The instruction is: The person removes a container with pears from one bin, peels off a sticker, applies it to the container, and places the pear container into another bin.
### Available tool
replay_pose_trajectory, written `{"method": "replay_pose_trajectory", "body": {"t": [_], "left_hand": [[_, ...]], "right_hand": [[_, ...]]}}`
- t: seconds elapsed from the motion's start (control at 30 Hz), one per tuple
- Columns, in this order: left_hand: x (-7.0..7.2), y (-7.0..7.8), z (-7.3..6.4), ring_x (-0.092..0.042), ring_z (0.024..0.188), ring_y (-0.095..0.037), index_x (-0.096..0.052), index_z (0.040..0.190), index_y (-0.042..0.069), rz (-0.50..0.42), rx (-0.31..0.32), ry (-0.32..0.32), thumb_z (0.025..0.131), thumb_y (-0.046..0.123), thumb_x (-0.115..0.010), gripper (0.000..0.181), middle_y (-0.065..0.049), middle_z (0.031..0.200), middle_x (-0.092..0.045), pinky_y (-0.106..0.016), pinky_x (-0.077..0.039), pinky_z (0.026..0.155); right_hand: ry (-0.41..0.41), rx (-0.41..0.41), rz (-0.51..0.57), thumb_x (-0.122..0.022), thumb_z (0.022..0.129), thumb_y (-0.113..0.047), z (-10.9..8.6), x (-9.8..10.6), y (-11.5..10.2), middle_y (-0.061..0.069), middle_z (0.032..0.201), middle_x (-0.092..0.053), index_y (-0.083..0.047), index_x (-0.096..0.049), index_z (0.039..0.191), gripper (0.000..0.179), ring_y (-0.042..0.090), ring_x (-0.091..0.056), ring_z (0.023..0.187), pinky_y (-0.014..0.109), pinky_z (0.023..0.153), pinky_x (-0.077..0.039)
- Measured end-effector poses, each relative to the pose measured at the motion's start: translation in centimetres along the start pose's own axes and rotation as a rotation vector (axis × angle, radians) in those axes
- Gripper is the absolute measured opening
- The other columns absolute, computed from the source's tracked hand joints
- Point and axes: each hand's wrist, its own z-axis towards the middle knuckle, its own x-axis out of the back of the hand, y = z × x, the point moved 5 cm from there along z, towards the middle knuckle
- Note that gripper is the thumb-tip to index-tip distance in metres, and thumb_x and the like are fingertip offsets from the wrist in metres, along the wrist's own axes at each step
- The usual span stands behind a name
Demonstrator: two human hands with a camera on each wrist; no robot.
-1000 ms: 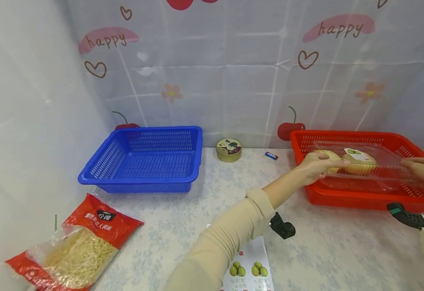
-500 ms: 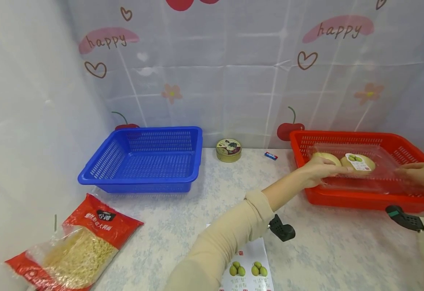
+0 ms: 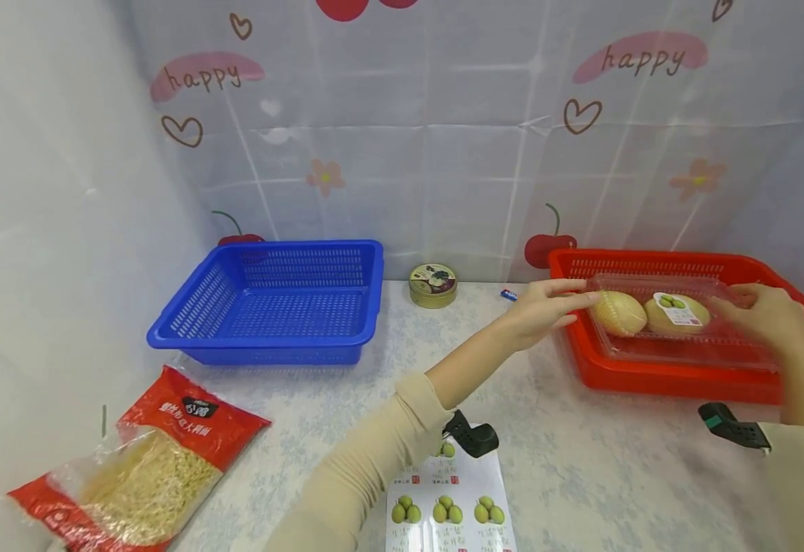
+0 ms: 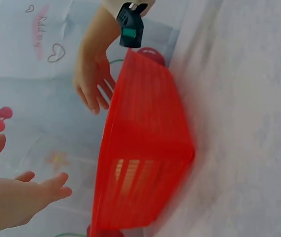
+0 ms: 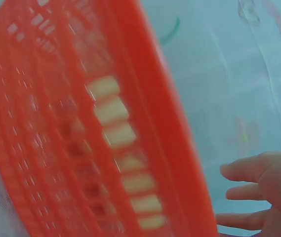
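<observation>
A clear plastic clamshell box (image 3: 691,349) lies in the red basket (image 3: 650,377). Two pale yellow fruits (image 3: 620,313) are inside it, and a white label with green fruit (image 3: 679,308) shows over one of them. My left hand (image 3: 546,310) is just off the basket's left rim, its fingers extended and holding nothing. Over the box's right end is my right hand (image 3: 770,314), slightly blurred. In the left wrist view that right hand (image 4: 93,79) hangs above the basket rim with loose fingers, gripping nothing.
A blue basket (image 3: 264,356) stands at the left. Between the baskets are a round tin (image 3: 433,286) and a small blue packet (image 3: 509,294), partly hidden. A red pasta bag (image 3: 160,460) lies front left; a printed sheet (image 3: 446,494) lies under my left forearm.
The box has come to rest in the red basket. My left hand has let go of it and drawn back to the left; my right hand has released its end and shifted slightly left.
</observation>
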Motion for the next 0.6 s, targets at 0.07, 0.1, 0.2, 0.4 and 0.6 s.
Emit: {"method": "replay_pose_trajectory", "body": {"t": [0.07,0.1,0.2,0.4,0.6], "left_hand": [[1.3,0.3,-0.9,-0.058,0.113,-0.018,-0.054,0.13,-0.001,0.025,-0.033,-0.021,0.09,0.006,-0.061,0.042,-0.007,0.124,-0.06,-0.035,-0.043,0.1],[1.9,0.5,-1.3,-0.058,0.113,-0.019,-0.052,0.132,0.0,0.043,-0.052,-0.024,0.09,0.006,-0.061,0.043,-0.009,0.126,-0.059,-0.034,-0.043,0.1],[3.7,0.9,-2.7,-0.056,0.117,-0.023,-0.049,0.135,-0.001,0.081,-0.104,-0.031,0.091,0.005,-0.059,0.045,-0.017,0.131,-0.053,-0.034,-0.042,0.101],[7.9,0.9,-5.7,-0.048,0.126,-0.022,-0.048,0.138,0.007,0.27,-0.156,0.022,0.092,0.014,-0.06,0.048,-0.014,0.137,-0.049,-0.032,-0.04,0.102],[11.3,1.3,-8.1,-0.04,0.132,-0.028,-0.045,0.139,0.006,0.377,-0.221,0.117,0.092,0.017,-0.06,0.05,-0.016,0.141,-0.045,-0.037,-0.038,0.104]], "right_hand": [[0.041,0.063,-0.039,-0.045,0.096,-0.04,-0.1,-0.3,-1.6,0.045,0.122,-0.034,0.019,-0.027,0.134,0.073,0.059,-0.032,0.106,0.068,0.086,-0.037],[0.061,0.102,-0.048,-0.044,0.097,-0.037,-0.3,-0.4,-2.4,0.045,0.123,-0.034,0.019,-0.029,0.133,0.069,0.06,-0.03,0.108,0.07,0.089,-0.032],[0.131,0.223,-0.05,-0.045,0.097,-0.031,-0.8,-0.9,-4.9,0.046,0.125,-0.036,0.018,-0.033,0.132,0.061,0.062,-0.03,0.11,0.072,0.093,-0.021],[0.223,0.348,0.013,-0.047,0.097,-0.03,-2.2,-2.8,-10.1,0.043,0.127,-0.039,0.015,-0.037,0.133,0.059,0.06,-0.032,0.115,0.071,0.098,-0.019],[0.243,0.429,0.085,-0.05,0.096,-0.029,-3.5,-4.9,-14.0,0.038,0.135,-0.037,0.008,-0.034,0.14,0.06,0.058,-0.029,0.122,0.07,0.101,-0.018]]}}
